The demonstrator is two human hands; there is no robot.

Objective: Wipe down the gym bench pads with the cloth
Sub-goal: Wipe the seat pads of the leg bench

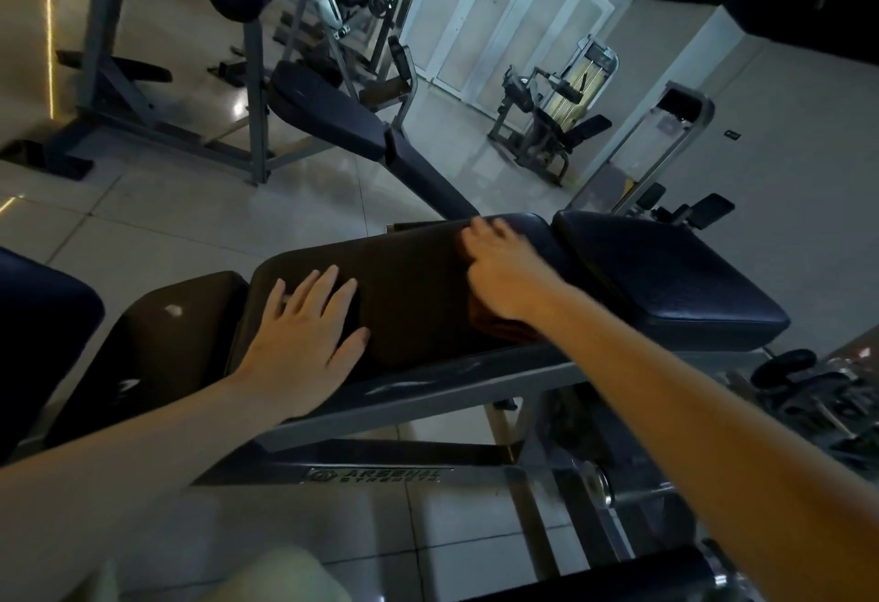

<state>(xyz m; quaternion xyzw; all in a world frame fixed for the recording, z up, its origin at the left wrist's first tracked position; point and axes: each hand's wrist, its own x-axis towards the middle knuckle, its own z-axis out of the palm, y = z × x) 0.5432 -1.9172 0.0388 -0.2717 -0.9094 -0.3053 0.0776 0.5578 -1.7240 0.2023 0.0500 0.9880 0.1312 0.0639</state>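
Note:
A gym bench crosses the middle of the view with a long dark pad [409,297], a smaller dark seat pad [171,340] to its left and a navy pad [666,273] to its right. My left hand [304,344] lies flat with spread fingers on the near left part of the long pad. My right hand [504,273] presses a dark brown cloth [494,328] onto the right part of the same pad. Most of the cloth is hidden under that hand, and the hand looks slightly blurred.
The bench's grey steel frame [428,392] runs below the pads. Another dark bench [333,111] and weight machines [547,125] stand behind on the tiled floor. Dumbbells [808,392] lie at the right. A navy pad [43,330] sits at the left edge.

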